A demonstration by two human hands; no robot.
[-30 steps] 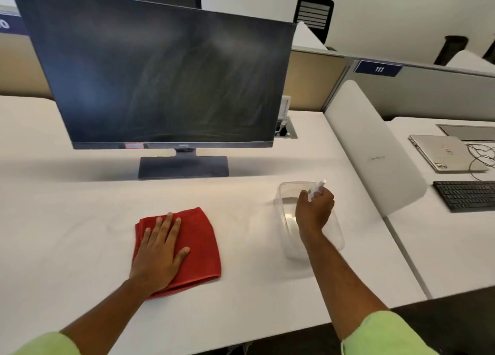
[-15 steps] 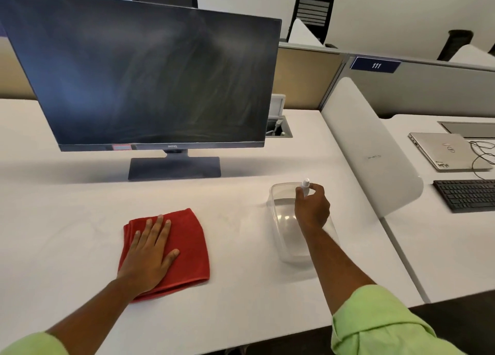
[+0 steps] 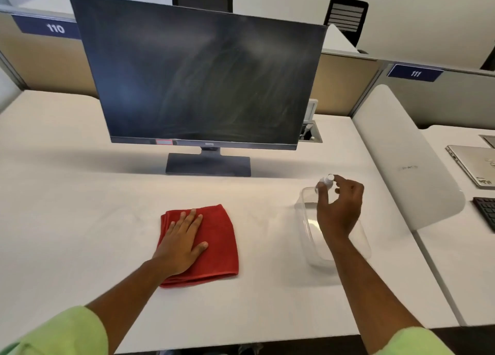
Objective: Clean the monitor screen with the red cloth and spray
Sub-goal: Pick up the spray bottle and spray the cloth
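A dark monitor (image 3: 203, 79) with a smeared, dusty screen stands on the white desk (image 3: 80, 220). In front of it lies a folded red cloth (image 3: 219, 245), and my left hand (image 3: 182, 245) rests flat on it with fingers spread. To the right, my right hand (image 3: 338, 210) pinches a small white spray bottle (image 3: 327, 181) by its top, just above the far end of a clear plastic tray (image 3: 308, 237). Most of the bottle is hidden by my fingers.
A white curved divider (image 3: 401, 156) separates this desk from the one on the right, which holds a closed laptop (image 3: 471, 164) and a black keyboard (image 3: 486, 211). A cable port (image 3: 312, 135) sits behind the monitor. Partition walls and office chairs stand at the back.
My right hand has lifted the spray bottle slightly and loosened its fist into a fingertip pinch. The view has shifted left, showing the whole monitor. My left hand stays on the cloth.
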